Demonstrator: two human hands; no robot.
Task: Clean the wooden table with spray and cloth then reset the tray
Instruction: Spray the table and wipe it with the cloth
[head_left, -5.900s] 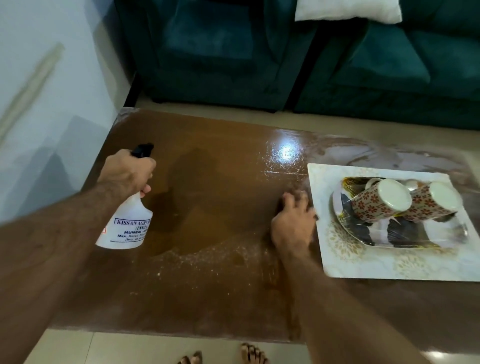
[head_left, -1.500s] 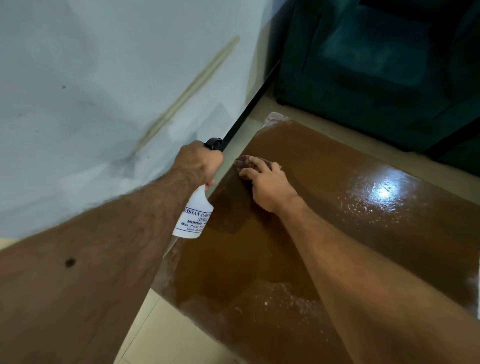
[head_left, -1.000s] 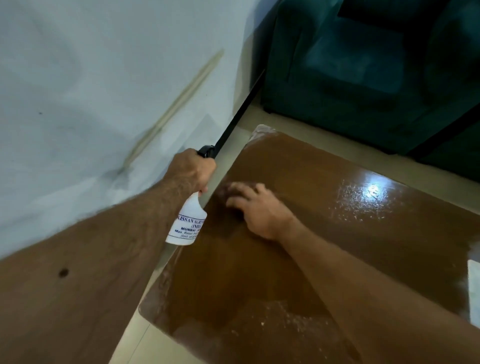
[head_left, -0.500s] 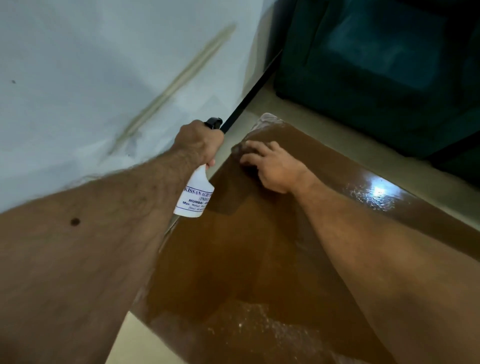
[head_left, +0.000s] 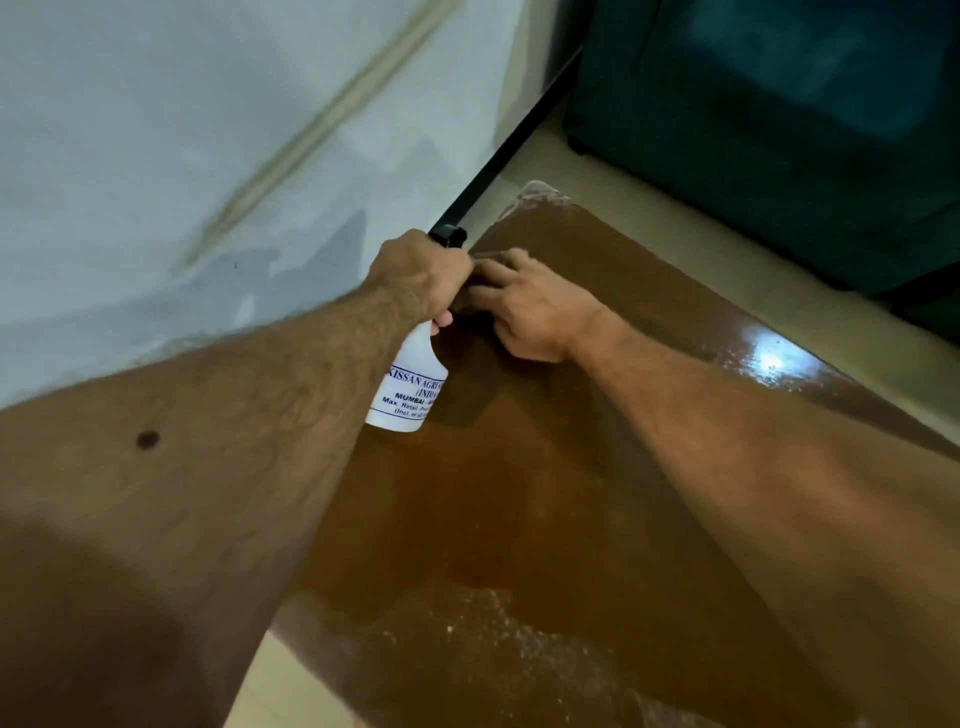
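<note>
With the left hand (head_left: 421, 278) gripping the spray bottle (head_left: 410, 387), the right hand (head_left: 530, 306), pressing the cloth (head_left: 491, 257) flat-fingered mid-frame, should sweep the table (head_left: 519, 493) in overlapping strokes.

Dim indoor light falling from above, glare glinting off the glossy bench (head_left: 769, 358) at right, forearms casting soft shadows, wide-angle edges bending, corners blurring

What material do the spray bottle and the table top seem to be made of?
Spray bottle: apparently white opaque plastic, smooth and matte, with a printed label and a black head. Table top: looks like brown wood with a glossy finish, since it mirrors a bright light; it could be laminate.
</note>
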